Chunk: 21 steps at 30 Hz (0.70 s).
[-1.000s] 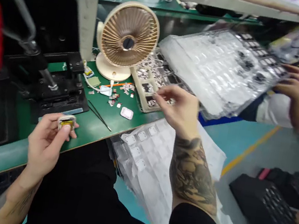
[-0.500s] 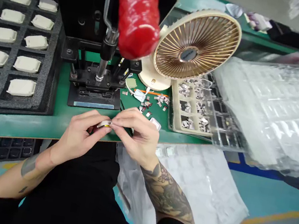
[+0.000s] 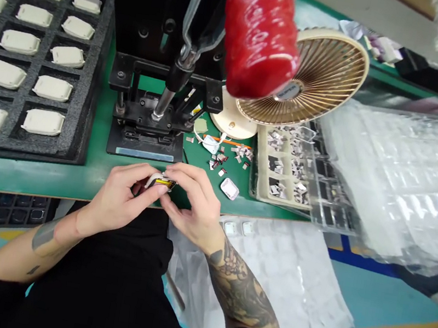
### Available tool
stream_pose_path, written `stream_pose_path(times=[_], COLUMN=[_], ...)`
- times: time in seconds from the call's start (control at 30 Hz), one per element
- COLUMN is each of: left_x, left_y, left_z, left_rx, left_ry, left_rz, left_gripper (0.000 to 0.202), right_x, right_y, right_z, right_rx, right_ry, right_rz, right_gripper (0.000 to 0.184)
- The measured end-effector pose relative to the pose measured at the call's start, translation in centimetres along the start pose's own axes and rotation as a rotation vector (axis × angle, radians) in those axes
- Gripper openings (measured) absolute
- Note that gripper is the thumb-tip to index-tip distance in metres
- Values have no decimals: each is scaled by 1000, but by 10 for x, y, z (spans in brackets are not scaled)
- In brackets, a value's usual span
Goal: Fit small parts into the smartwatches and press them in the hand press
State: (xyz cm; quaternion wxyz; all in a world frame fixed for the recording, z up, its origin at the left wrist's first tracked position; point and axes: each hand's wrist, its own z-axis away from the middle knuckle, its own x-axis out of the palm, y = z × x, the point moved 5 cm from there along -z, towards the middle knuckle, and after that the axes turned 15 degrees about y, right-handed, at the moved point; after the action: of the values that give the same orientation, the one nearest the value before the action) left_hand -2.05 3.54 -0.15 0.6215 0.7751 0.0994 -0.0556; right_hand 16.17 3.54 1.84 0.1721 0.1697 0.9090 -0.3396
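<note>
Both hands meet at the front edge of the green bench (image 3: 54, 177). My left hand (image 3: 120, 198) pinches a small white casing with a yellow part inside (image 3: 161, 181). My right hand (image 3: 192, 201) closes its fingers on the same casing from the right. Just behind them stands a black hand press (image 3: 149, 119) with a red-wrapped lever handle (image 3: 260, 32).
A black foam tray (image 3: 90, 82) with several white casings lies at the left. A beige desk fan (image 3: 319, 80), a compartment box of small parts (image 3: 260, 165), loose parts (image 3: 224, 156), one white casing (image 3: 229, 188) and stacked clear blister trays (image 3: 409, 172) lie to the right. Clear trays (image 3: 278, 262) rest on my lap.
A second ago my right hand was reaching at the parts box; it came back to the casing in my left hand. The view swung left toward the press.
</note>
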Motion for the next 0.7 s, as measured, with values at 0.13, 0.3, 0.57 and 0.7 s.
stream_pose_path(times=[0.13, 0.3, 0.57, 0.7], left_x=[-1, -3, -9, -11], left_y=[-3, -5, -1, -3], left_z=[0, 4, 2, 8], left_rx=[-3, 33, -31, -112], left_ry=[-9, -9, 341, 322], left_rz=[-18, -39, 270, 54], left_gripper=[23, 19, 29, 32], right_x=[5, 5, -73, -146], right_y=[-1, -6, 17, 59], right_z=[0, 6, 107, 166], right_rx=[-124, -180, 249, 593], right_ry=[-45, -10, 249, 320], right_rz=[29, 102, 450, 803], right_gripper=[56, 53, 16, 24])
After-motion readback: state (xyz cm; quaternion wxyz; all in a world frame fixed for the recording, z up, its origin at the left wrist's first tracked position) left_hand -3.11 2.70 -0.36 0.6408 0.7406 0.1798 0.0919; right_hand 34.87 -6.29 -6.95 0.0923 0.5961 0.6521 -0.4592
